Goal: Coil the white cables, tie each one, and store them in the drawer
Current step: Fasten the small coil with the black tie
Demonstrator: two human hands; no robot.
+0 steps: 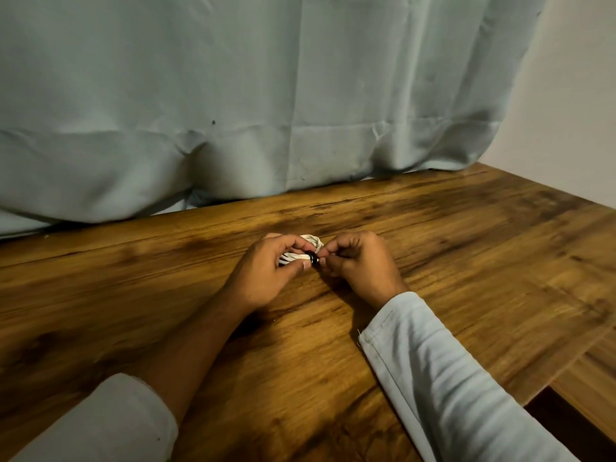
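Observation:
A coiled white cable [308, 245] sits between both hands just above the wooden table [466, 248]. A black tie [312, 258] is wrapped around the bundle's middle. My left hand [266, 271] grips the coil, thumb under it and fingers curled over its top. My right hand [358, 261] pinches the black tie at the coil's right side with curled fingers. Most of the coil is hidden by the fingers. No drawer is visible.
A pale green curtain [233, 111] hangs behind the table and drapes onto its far edge. A white wall [573, 95] stands at the right. The table's right edge [573, 368] drops to a dark gap at lower right.

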